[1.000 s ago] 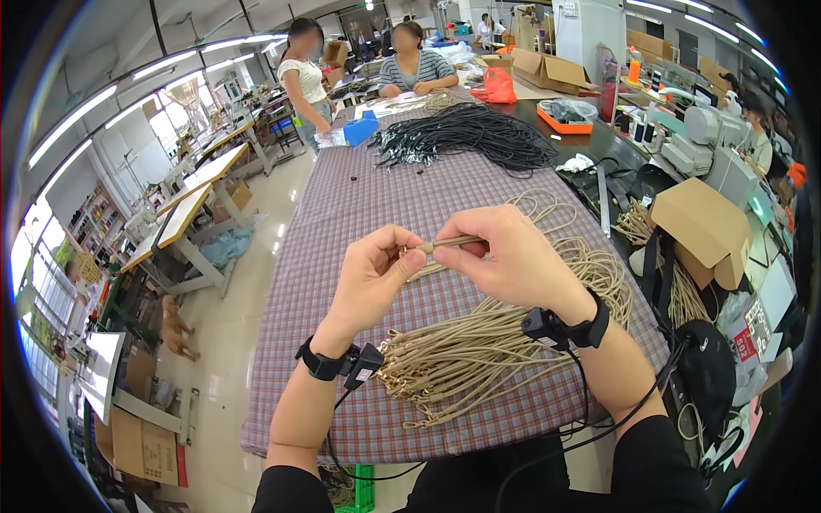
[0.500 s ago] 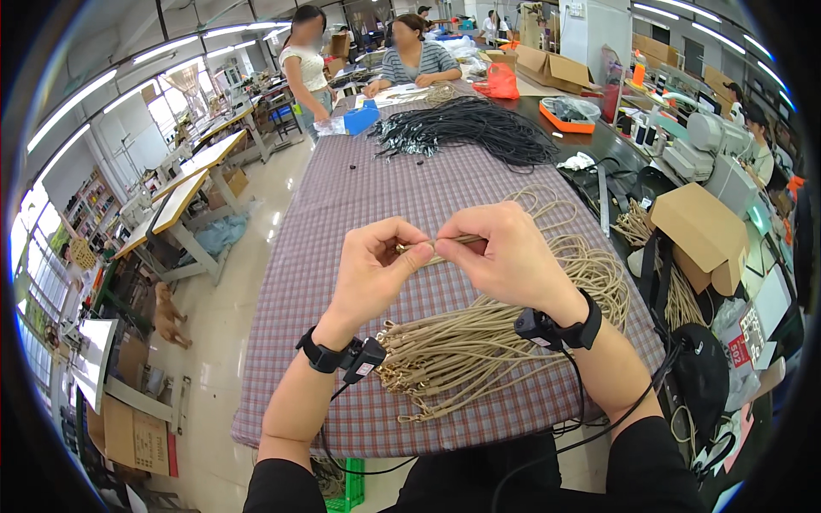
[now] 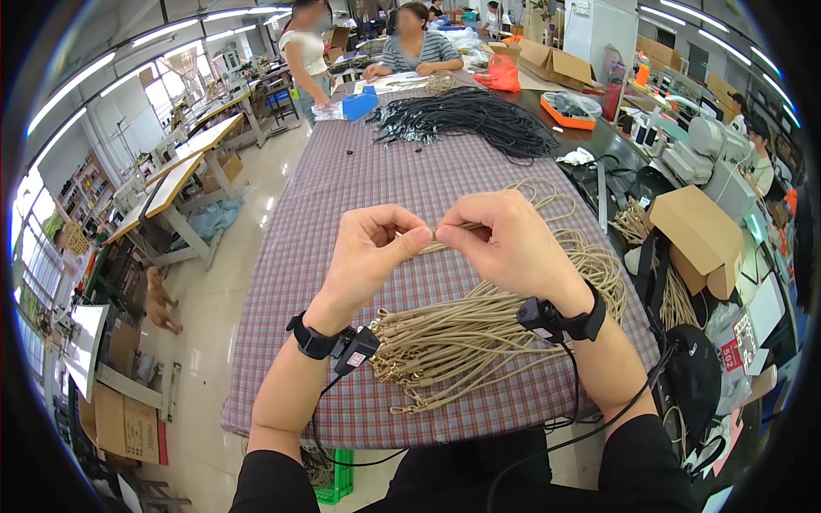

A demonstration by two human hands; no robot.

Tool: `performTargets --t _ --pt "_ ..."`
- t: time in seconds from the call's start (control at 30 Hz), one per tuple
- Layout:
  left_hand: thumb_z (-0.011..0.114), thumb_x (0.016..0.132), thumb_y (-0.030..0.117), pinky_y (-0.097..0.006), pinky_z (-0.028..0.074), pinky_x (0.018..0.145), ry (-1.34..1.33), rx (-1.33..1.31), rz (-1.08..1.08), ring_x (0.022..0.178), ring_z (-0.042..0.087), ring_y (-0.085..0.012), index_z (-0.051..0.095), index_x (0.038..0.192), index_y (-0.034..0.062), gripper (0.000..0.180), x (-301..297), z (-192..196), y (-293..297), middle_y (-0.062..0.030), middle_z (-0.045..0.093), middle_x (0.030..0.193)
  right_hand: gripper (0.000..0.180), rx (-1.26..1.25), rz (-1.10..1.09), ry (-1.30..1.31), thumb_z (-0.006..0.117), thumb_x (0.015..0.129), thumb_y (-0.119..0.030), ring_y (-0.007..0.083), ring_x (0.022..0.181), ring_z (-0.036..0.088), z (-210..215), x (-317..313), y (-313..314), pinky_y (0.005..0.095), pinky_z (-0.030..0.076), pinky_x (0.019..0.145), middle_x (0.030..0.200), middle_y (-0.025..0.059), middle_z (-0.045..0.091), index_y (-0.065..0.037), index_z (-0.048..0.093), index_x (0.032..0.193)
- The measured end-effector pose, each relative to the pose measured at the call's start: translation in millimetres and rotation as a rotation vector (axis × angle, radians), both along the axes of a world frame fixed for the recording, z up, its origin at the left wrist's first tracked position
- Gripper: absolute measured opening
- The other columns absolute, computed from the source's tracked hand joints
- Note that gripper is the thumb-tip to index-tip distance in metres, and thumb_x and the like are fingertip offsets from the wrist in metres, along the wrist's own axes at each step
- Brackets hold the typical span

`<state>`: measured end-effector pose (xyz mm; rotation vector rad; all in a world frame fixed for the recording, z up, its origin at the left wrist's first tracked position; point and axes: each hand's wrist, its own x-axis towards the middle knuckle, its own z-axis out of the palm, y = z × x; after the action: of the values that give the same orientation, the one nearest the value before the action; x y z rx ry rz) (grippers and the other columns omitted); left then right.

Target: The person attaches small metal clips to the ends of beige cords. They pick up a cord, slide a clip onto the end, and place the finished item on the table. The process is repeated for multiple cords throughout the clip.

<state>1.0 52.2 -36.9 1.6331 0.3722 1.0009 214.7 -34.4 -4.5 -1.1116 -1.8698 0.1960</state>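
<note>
Above the plaid-covered table (image 3: 342,179), my left hand (image 3: 376,250) and my right hand (image 3: 496,239) meet fingertip to fingertip, both closed in a pinch. Between them runs a beige cord (image 3: 438,246), held by both hands; most of it is hidden by the fingers. Whatever sits at its end inside the left hand cannot be made out. Below and to the right of my hands lies a pile of beige cords (image 3: 479,338) with brass-coloured clips (image 3: 409,402) at their left ends. Loops of cord reach past my right wrist.
A heap of black cords (image 3: 479,120) lies at the far end, beside a blue box (image 3: 359,104). Two people are at that end. An open cardboard box (image 3: 697,235) and sewing machines (image 3: 714,137) line the right side. A brown dog (image 3: 159,301) is on the floor at left.
Both hands keep their pinch on the cord, fingertips still close together. The view has shifted slightly. At the far end, the seated person's arms have moved.
</note>
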Motion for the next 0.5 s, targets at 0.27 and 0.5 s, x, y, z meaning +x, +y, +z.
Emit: performTargets --t 0.27,0.5 --pt "0.08 0.1 0.012 -0.021 0.043 0.062 0.023 0.134 0.085 0.072 0.059 -0.0019 0.078 0.096 -0.0005 0.013 1.7 -7.0 0.0 0.0013 0.073 0.084 0.013 -0.151 -0.003 0.083 0.076 0.093 -0.01 0.0351 0.065 0.069 6.1 -4.8 -4.6 0.0426 0.051 0.062 0.073 0.0184 0.072 0.002 0.076 0.088" --pt "0.078 0.1 0.01 -0.025 0.042 0.062 0.152 0.348 0.26 0.071 0.056 -0.0042 0.077 0.096 -0.0008 0.012 6.2 -3.5 -9.4 0.0007 0.07 0.08 0.016 -0.183 -0.045 0.103 0.076 0.094 -0.012 0.033 0.063 0.068 7.2 -5.0 -5.6 0.0412 0.05 0.062 0.071 0.0187 0.07 0.003 0.076 0.089"
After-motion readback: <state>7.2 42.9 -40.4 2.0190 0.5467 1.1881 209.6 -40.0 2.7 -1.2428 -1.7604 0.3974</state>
